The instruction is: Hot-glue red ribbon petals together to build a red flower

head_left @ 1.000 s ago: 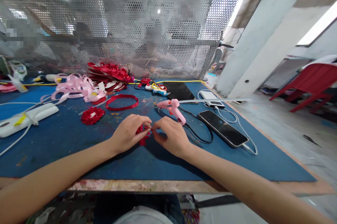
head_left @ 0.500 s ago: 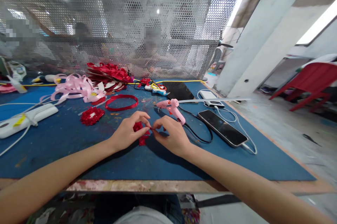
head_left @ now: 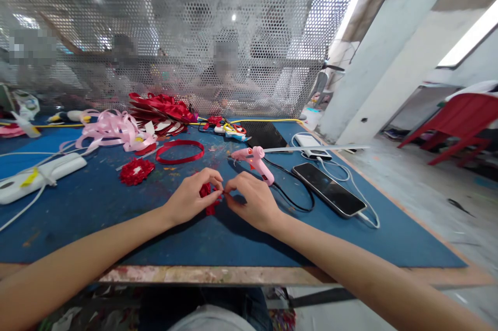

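Observation:
Between my two hands is a small piece of red ribbon, partly covered by my fingers. My left hand pinches it between thumb and index finger. Fingertip to fingertip with it, my right hand is also closed in a pinch at the ribbon's edge. Just beyond my right hand stands a pink glue gun with a long clear glue stick in its back. A red ribbon flower lies left of my left hand, and a loop of red ribbon rests behind it.
A phone on a white cable and a power bank lie at right. Pink ribbon, a red ribbon pile and a white power strip are at left. A perforated metal screen stands behind, with people beyond it.
Both hands stay at almost the same place, still pinching. My left fingers have dipped slightly, and a little less of the red ribbon shows beneath them.

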`<state>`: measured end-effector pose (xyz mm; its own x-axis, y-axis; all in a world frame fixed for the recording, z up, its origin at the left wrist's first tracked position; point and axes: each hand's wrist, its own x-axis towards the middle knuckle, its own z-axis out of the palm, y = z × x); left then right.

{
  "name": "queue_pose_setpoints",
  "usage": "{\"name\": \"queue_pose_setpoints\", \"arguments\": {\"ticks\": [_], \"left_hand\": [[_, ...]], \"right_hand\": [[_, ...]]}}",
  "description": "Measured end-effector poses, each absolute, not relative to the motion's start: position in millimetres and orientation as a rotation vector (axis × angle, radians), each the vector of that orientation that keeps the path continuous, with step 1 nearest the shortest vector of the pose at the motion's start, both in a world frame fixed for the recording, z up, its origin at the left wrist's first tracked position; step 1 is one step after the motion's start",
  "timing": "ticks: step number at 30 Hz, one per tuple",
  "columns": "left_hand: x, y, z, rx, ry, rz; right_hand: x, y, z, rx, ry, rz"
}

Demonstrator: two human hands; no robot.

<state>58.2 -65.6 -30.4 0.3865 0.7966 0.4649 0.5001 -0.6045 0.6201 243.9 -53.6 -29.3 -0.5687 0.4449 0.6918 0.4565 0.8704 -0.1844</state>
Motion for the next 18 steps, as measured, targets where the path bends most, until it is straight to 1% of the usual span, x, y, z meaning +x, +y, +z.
{"name": "queue_pose_setpoints", "arguments": {"ticks": [6,14,18], "left_hand": [[58.1,-64.7,-30.3,2.236,1.112,1.065],[58.1,-60.4,-27.3,2.192,1.093,0.991],[55.8,-55.8,-27.1,2.147,1.126,1.034]], "right_hand": [[244.3,-52.2,-29.2,-0.708,-2.220,0.010],[244.6,-52.7,-29.4,-0.762,-2.230,0.171],[245.1,-54.8,-28.1,-0.760,-2.243,0.220]]}}
